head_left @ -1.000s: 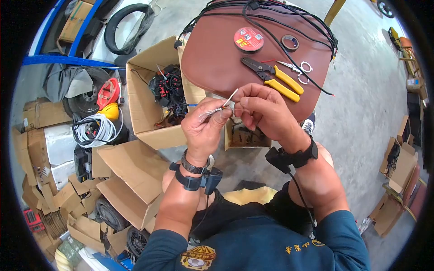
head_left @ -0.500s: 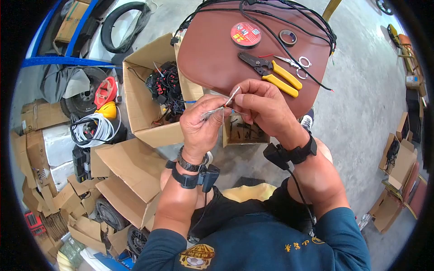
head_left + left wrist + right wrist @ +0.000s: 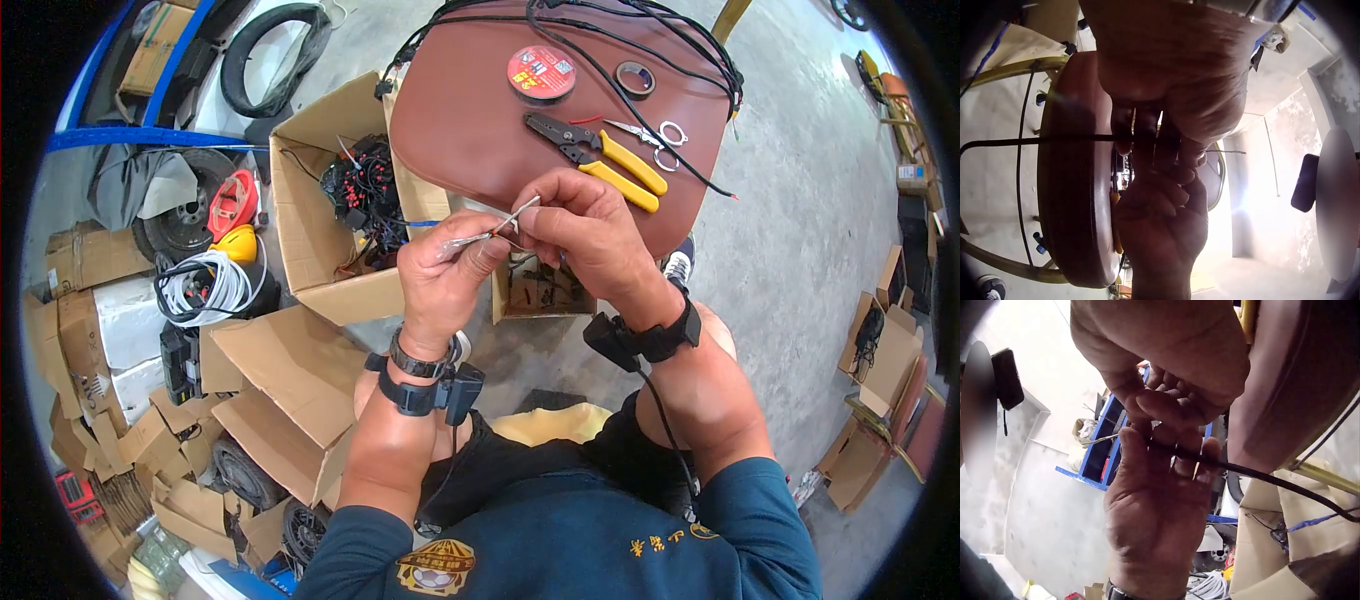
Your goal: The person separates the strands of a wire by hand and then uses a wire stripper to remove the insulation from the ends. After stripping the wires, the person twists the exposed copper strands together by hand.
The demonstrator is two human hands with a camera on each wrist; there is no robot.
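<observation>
Above the near edge of the brown-topped stool (image 3: 455,135), my two hands meet fingertip to fingertip. My left hand (image 3: 440,280) grips a black cable (image 3: 1272,479), which runs across its fingers in the right wrist view. From its thumb and forefinger a pale bare wire end (image 3: 518,212) slants up to the right, with thin coloured wire beside it. My right hand (image 3: 590,225) pinches the thin wires next to that end; its fingertips partly hide them. On the stool lie yellow-handled wire strippers (image 3: 622,180), small scissors (image 3: 650,138) and a red-labelled tape roll (image 3: 541,74).
A smaller tape roll (image 3: 635,80) and a loop of black cables (image 3: 690,50) also lie on the stool. To its left stands an open carton (image 3: 340,305) of tangled wiring (image 3: 370,190). A small box (image 3: 545,300) sits below my hands. More cartons and wheels crowd the left floor.
The pale wire end has tipped further to the right, toward my right fingertips. My right fingers have shifted slightly around the thin wires, while my left hand keeps its grip.
</observation>
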